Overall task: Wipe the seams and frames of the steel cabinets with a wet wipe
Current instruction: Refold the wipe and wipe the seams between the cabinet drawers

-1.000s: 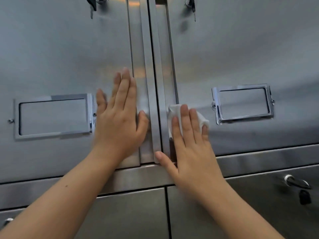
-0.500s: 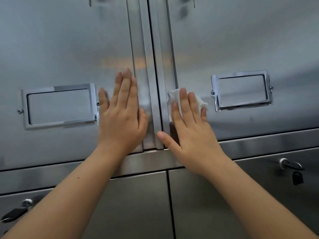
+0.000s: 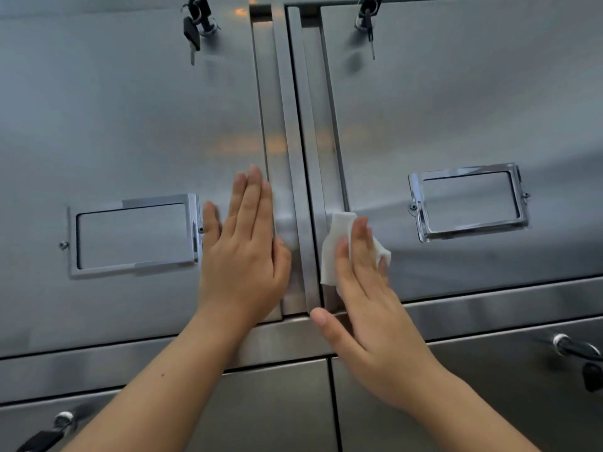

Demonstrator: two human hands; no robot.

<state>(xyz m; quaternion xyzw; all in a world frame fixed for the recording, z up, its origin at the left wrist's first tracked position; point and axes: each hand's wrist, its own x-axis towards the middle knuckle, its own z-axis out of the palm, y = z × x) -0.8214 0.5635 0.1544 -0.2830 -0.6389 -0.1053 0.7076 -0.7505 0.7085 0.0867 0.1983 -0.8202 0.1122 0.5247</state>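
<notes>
The left hand [image 3: 243, 259] lies flat and open on the brushed-steel left cabinet door [image 3: 114, 125]. Its fingers are straight and close together and point up, and they hold nothing. It rests near the door's right edge, just right of a chrome rectangular label holder [image 3: 133, 236].

The right hand [image 3: 372, 321] is also spread open. Its straight fingers press a white crumpled wet wipe [image 3: 331, 252] against the vertical edge strip [image 3: 321, 158] of the brushed-steel right cabinet door [image 3: 456, 109]. The thumb sticks out to the left, off the wipe, near the bottom of the strip. The wipe sits low on that strip, just right of the seam between the two doors. Part of it shows above and left of the fingertips, and a bunched corner pokes out on the right by the little finger.

Both upper doors are shut, so what the cabinets hold cannot be seen. A second chrome label holder [image 3: 470, 200] is fixed to the right door, well right of the wipe. Keys [image 3: 195, 24] hang from the left door's lock at the top, and another key [image 3: 368, 17] hangs from the right door's lock. Below the hands runs a horizontal steel rail [image 3: 489, 298]. Under it are two more shut steel doors, the lower left [image 3: 261, 412] and the lower right [image 3: 489, 380].
</notes>
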